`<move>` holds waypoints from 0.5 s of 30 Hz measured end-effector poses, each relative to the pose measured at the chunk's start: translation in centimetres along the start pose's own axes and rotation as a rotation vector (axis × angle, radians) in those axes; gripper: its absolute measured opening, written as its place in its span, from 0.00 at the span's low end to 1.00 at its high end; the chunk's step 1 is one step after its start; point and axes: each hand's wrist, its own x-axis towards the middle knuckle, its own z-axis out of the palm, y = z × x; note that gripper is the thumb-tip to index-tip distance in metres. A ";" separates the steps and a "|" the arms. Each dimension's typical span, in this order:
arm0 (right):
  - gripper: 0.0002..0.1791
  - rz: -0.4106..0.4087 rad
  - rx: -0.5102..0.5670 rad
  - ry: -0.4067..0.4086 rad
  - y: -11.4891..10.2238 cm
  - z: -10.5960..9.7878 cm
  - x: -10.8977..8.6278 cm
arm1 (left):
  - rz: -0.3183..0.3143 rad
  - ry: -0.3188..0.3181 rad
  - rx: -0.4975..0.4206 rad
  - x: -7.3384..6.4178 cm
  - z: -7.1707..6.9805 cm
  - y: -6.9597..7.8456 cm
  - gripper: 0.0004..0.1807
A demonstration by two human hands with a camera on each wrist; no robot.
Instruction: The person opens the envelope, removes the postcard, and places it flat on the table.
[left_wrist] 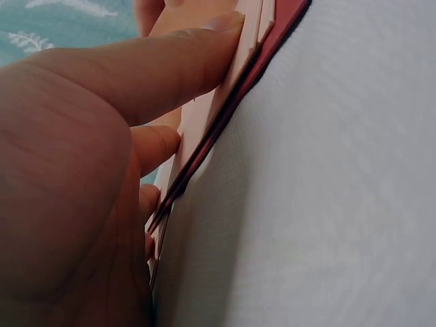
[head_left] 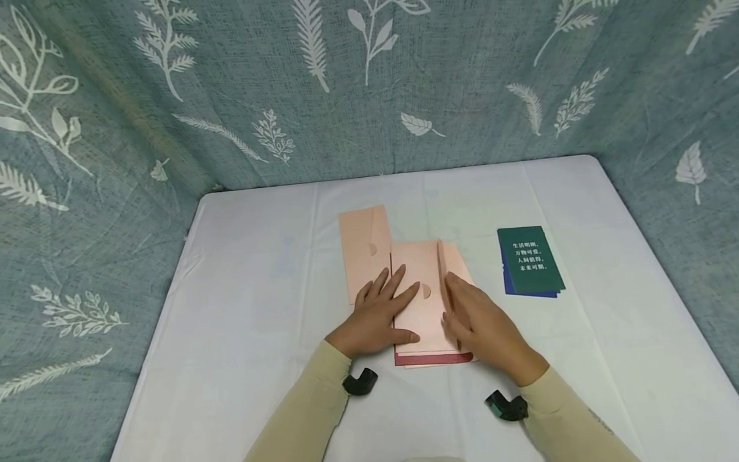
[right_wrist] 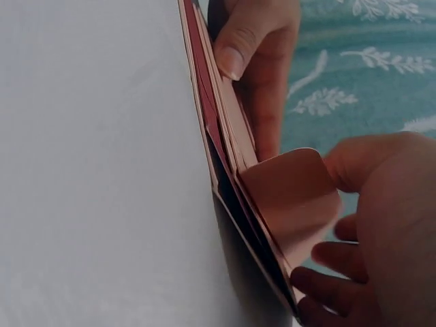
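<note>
My left hand [head_left: 375, 317] rests with spread fingers on the top pink envelope [head_left: 412, 321] of a small stack. Its thumb presses near the lower edge, and the left wrist view shows the thumb [left_wrist: 184, 65] along the stack's side. On the right, the envelope's flap [right_wrist: 293, 197] stands up from the stack. My right hand [head_left: 485, 321] is beside that flap, its thumb at the flap's edge and its fingers loosely bent along the outer side. A dark red envelope [head_left: 433, 359] shows under the pink ones at the lower edge.
Another pink envelope [head_left: 364, 240] lies left of the stack, partly under the left fingertips. To the right, a green card [head_left: 528, 273] with white writing overlaps a blue card [head_left: 514, 289]. A white cloth [head_left: 242, 308] covers the table; patterned teal curtains [head_left: 346, 128] surround it.
</note>
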 end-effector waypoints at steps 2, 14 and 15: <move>0.42 0.005 0.015 0.018 0.1 -0.1 0.0 | 0.002 0.003 -0.003 0.0 0.0 0.0 0.54; 0.35 -0.056 -0.024 0.114 0.7 -0.5 0.1 | 0.002 0.005 -0.014 0.0 0.0 0.1 0.54; 0.34 -0.053 -0.026 0.113 0.7 -0.5 0.1 | 0.001 0.005 -0.013 0.0 0.0 0.1 0.54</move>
